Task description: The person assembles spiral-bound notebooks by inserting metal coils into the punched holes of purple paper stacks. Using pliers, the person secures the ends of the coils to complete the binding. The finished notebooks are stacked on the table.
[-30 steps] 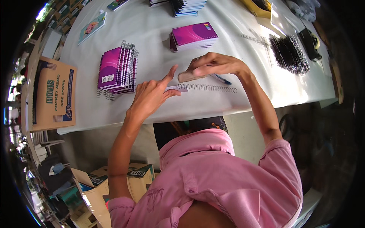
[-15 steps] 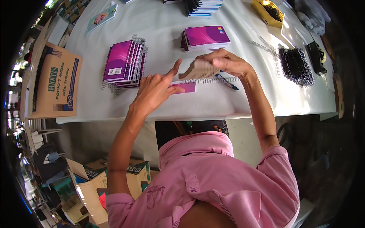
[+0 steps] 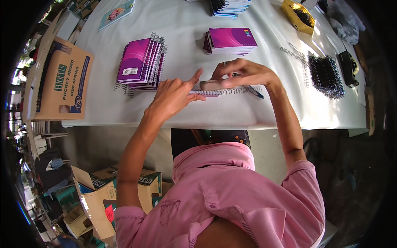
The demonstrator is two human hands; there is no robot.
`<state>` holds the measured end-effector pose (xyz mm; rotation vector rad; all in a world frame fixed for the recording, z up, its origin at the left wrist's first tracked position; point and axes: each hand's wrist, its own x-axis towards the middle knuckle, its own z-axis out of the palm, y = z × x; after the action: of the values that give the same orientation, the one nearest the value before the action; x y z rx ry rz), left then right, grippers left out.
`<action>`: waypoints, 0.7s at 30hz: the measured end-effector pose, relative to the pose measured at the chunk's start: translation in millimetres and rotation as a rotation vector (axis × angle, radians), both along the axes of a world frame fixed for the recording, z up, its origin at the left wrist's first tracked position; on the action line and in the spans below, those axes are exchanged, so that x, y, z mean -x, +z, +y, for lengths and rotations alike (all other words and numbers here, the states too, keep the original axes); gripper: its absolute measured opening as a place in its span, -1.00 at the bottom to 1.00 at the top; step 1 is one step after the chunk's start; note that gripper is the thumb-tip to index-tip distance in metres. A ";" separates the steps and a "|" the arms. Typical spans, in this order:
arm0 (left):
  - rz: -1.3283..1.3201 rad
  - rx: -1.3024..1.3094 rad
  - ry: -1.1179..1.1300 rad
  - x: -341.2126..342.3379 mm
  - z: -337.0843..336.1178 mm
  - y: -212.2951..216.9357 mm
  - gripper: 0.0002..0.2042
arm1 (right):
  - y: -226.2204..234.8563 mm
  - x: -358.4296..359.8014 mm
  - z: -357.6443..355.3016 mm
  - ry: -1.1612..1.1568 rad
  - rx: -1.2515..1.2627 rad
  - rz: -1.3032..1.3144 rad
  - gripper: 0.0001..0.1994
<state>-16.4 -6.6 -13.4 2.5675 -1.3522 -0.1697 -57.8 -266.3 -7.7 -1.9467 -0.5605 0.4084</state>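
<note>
My left hand [image 3: 173,94] grips the left part of a small purple notebook [image 3: 212,94] close above the table, its thumb on the near side and index finger raised. A metal spiral coil [image 3: 237,90] runs along the notebook's edge and sticks out past it to the right. My right hand [image 3: 248,74] is closed on a flat grey-brown block [image 3: 215,84], held against the coil side of the notebook; its material is unclear. Beside the coil's free end lies a dark blue pen-like tool [image 3: 257,93], partly hidden.
Purple notebooks with coils [image 3: 136,62] are stacked at left; another purple stack [image 3: 232,39] lies ahead. Black coils [image 3: 326,74], a tape dispenser [image 3: 348,68] and a yellow container [image 3: 298,16] are at right. A cardboard box [image 3: 64,80] stands at the left edge.
The block in my right hand has tipped from slanted to nearly flat and come down towards the coil. The notebook now shows more edge-on. The whole view has shifted slightly.
</note>
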 end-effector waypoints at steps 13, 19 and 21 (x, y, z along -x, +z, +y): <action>0.132 0.098 0.193 -7.1 10.9 1.5 -0.10 | -3.9 -10.4 12.7 -0.032 -0.241 0.089 -0.43; 0.375 0.637 0.194 -3.7 18.1 -25.4 -0.02 | -1.8 -16.7 20.7 -0.035 -0.291 0.071 -0.50; 0.510 0.699 0.244 -0.9 16.0 -30.7 -0.02 | 0.6 -19.9 24.2 -0.074 -0.067 0.093 -0.43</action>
<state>-15.5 9.4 -44.1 1.8938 -0.7261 -0.2364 -37.9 -242.2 -7.1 -1.8678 -0.4357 0.4250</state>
